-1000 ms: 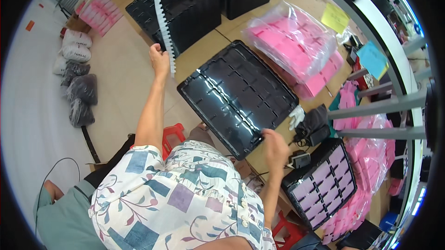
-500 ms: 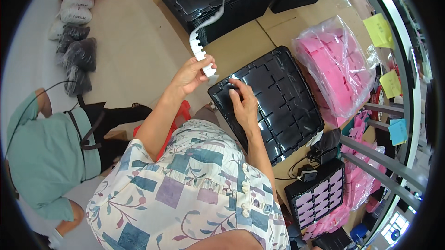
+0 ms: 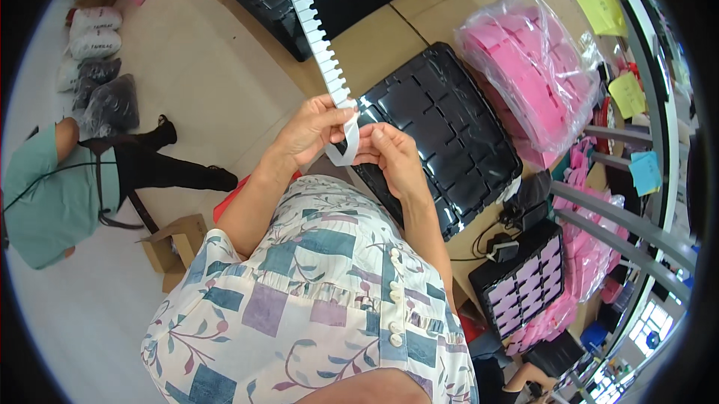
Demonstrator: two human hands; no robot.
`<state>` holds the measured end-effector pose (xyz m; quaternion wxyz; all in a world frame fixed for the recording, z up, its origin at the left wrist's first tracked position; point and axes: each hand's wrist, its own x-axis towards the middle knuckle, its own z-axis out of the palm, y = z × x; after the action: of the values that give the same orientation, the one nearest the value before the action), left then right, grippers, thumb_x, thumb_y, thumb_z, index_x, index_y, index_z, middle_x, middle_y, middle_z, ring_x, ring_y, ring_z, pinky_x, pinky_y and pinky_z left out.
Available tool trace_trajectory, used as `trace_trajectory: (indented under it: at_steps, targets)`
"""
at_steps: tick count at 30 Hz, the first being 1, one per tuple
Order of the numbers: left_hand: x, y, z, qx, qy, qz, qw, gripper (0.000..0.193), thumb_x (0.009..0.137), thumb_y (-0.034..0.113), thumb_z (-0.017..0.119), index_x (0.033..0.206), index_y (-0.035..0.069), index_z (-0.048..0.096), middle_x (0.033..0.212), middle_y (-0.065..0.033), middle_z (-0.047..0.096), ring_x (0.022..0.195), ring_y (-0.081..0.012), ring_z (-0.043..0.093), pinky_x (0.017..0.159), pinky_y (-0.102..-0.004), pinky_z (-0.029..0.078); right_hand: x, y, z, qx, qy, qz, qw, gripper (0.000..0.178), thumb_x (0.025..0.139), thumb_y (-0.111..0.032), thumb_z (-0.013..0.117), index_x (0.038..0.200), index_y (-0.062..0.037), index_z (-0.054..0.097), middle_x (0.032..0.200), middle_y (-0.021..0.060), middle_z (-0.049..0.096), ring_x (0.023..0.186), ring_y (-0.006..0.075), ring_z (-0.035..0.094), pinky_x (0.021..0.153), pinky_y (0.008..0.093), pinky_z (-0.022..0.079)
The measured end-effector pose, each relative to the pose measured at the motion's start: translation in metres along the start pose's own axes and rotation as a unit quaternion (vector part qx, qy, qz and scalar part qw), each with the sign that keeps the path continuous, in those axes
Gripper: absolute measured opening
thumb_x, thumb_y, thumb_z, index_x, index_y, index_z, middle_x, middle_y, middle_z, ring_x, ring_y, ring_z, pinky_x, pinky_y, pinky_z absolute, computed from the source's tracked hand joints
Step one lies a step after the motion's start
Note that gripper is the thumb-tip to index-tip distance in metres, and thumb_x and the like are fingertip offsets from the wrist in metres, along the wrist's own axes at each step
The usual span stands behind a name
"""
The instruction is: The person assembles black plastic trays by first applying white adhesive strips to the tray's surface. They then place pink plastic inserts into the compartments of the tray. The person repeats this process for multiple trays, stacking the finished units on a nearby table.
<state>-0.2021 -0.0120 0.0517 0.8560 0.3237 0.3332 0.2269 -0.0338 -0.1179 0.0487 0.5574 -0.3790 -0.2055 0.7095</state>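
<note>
Between the thumb and fingers of my left hand (image 3: 308,131) is a long white notched strip (image 3: 317,44), which runs up and away over the far black stack. Its lower end continues into a curled, smooth white band (image 3: 347,143) that loops below my fingers. My right hand (image 3: 395,158) pinches the end of that loop, close beside the left hand. Under and beyond my right hand lies a glossy black plastic tray (image 3: 442,131) with interlocking moulded shapes, on the table. Whether the band is part of the strip or a backing on it, I cannot tell.
Pink pieces in a clear bag (image 3: 524,67) lie right of the tray. Farther off stands a stack of black trays (image 3: 367,0). A black tray with lilac pieces (image 3: 524,280) and a power adapter (image 3: 503,247) are lower right. A person in green (image 3: 64,194) is at left.
My right hand has moved from over the black tray to the strip's lower end and now pinches the curled band. The strip is straighter. The person at left has shifted away.
</note>
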Motion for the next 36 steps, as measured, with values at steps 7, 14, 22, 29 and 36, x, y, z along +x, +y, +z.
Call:
trace_trajectory:
  at_steps: [7, 14, 22, 29, 36]
  targets:
    - [0.008, -0.003, 0.024, 0.091, 0.012, 0.046, 0.995, 0.015, 0.088, 0.009, 0.069, 0.102, 0.007, 0.065, 0.086, 0.0027, 0.064, 0.07, -0.0045, 0.055, 0.058, -0.0192, 0.042, 0.003, -0.002, -0.009, -0.104, 0.091, -0.093, 0.986, 0.026, 0.099, -0.022, 0.058, 0.107, 0.0019, 0.063, 0.089, 0.0063, 0.068, 0.076, 0.0111, 0.063, 0.07, 0.0238, 0.051]
    - [0.01, -0.011, 0.033, 0.178, 0.035, 0.027, 0.983, 0.012, 0.088, 0.012, 0.069, 0.098, 0.007, 0.067, 0.081, 0.0003, 0.065, 0.062, -0.0031, 0.053, 0.053, -0.019, 0.043, -0.001, -0.015, -0.013, -0.301, 0.155, -0.131, 0.932, 0.013, 0.089, -0.01, 0.068, 0.087, 0.0023, 0.067, 0.076, -0.0012, 0.064, 0.07, 0.0042, 0.054, 0.062, 0.02, 0.044]
    - [0.014, -0.031, 0.032, 0.15, 0.037, 0.097, 0.983, 0.013, 0.089, 0.014, 0.066, 0.093, 0.001, 0.067, 0.082, -0.0034, 0.063, 0.065, -0.0081, 0.057, 0.053, -0.0207, 0.048, 0.003, -0.012, -0.005, -0.397, 0.205, -0.185, 0.875, 0.009, 0.084, -0.006, 0.071, 0.081, 0.0011, 0.067, 0.064, -0.0009, 0.058, 0.059, 0.0037, 0.05, 0.054, 0.0218, 0.041]
    - [0.019, -0.037, 0.038, -0.073, 0.125, -0.006, 0.989, 0.011, 0.089, 0.013, 0.065, 0.097, 0.009, 0.059, 0.085, -0.0012, 0.06, 0.078, -0.0117, 0.059, 0.064, -0.0292, 0.052, 0.01, -0.004, 0.007, -0.682, 0.178, -0.456, 0.544, 0.014, 0.077, 0.0, 0.072, 0.086, -0.0061, 0.062, 0.081, 0.0062, 0.06, 0.07, 0.027, 0.056, 0.057, 0.0382, 0.046]
    - [0.023, -0.04, 0.034, -0.012, 0.071, 0.003, 0.997, 0.01, 0.09, 0.011, 0.064, 0.099, 0.007, 0.061, 0.09, -0.0028, 0.066, 0.075, -0.0121, 0.065, 0.056, -0.0251, 0.052, -0.002, -0.001, -0.003, -0.61, 0.099, -0.475, 0.627, 0.016, 0.077, 0.001, 0.073, 0.083, -0.0055, 0.06, 0.076, 0.0083, 0.059, 0.067, 0.0275, 0.056, 0.057, 0.0376, 0.047]
